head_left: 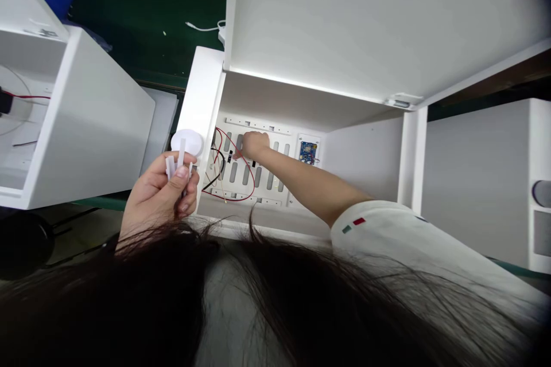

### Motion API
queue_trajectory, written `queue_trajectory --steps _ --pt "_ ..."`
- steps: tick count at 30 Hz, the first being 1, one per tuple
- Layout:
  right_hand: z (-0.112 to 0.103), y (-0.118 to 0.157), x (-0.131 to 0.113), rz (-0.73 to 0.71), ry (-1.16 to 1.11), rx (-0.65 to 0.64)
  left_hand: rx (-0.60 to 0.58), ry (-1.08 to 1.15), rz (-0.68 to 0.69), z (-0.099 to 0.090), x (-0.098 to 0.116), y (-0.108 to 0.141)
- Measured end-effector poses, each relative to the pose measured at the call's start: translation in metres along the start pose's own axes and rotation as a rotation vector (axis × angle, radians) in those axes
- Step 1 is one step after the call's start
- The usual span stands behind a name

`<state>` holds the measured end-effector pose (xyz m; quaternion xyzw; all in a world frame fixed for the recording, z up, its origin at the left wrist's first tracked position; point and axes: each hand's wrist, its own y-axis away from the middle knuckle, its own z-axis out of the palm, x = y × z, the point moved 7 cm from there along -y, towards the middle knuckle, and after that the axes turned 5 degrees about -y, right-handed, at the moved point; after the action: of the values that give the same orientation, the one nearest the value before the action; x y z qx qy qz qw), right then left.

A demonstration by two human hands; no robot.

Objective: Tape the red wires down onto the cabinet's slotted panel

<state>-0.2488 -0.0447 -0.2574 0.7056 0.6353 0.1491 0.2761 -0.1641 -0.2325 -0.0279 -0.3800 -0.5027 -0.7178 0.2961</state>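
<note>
Left hand (166, 192), left of centre, has its fingers pinched round some white plastic strips (171, 166). Right hand's (255, 144) down in the white box (365, 155) mid-frame, fingers curled near a small black part (230, 156), can't tell if gripping. Red wire (253, 180) loops close by, and dark hair (129, 298) blocks the bottom.

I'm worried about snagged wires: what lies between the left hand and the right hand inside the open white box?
The head view shows a flat white panel, then a thin red wire, a curved black cable and a small black part.
</note>
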Motion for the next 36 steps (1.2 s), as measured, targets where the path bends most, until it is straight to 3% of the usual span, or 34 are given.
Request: queue_trajectory --steps 8,13,20,32,36 --pt "-0.005 0.003 0.004 0.016 0.005 0.006 0.044 0.004 0.007 0.002 0.001 0.002" --pt "-0.004 0.000 -0.008 -0.021 -0.113 0.016 0.050 0.008 -0.026 0.004 0.001 0.003" --pt "-0.008 -0.001 -0.024 -0.104 -0.073 0.097 0.055 0.015 -0.020 0.004 0.002 0.003" --pt "0.003 0.012 0.009 -0.017 -0.034 0.041 0.050 0.016 0.015 0.001 0.002 0.003" --pt "0.004 0.017 0.024 -0.002 -0.004 0.083 0.055 0.025 0.015 0.001 0.002 0.003"
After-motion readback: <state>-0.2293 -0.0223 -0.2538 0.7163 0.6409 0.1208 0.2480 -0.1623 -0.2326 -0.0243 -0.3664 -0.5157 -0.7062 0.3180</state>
